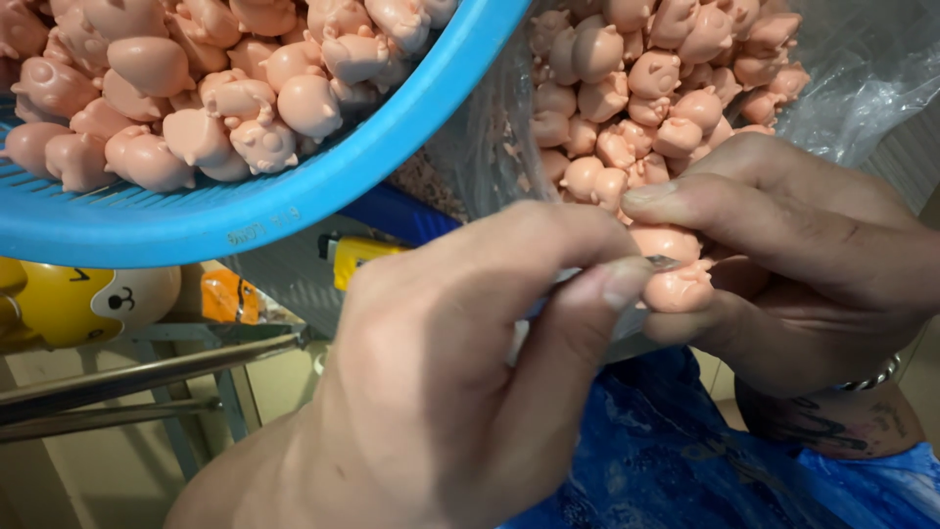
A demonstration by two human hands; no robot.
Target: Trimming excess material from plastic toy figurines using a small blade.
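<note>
Pink pig figurine (678, 286) pinched in right hand (783, 264), fingers clamped on it, centre-right near. Left hand (470, 372) fingers closed on thin metal blade (658, 263), tip touching pig. Trim looks mid-way. Blue basket (294, 206) far left w/ pigs, presumably done; clear bag (862, 69) far right holds plenty more.

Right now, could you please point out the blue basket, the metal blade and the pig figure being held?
blue basket (294, 196), head view, front rim.
metal blade (658, 262), head view, tip.
pig figure (678, 288), head view, body.
</note>
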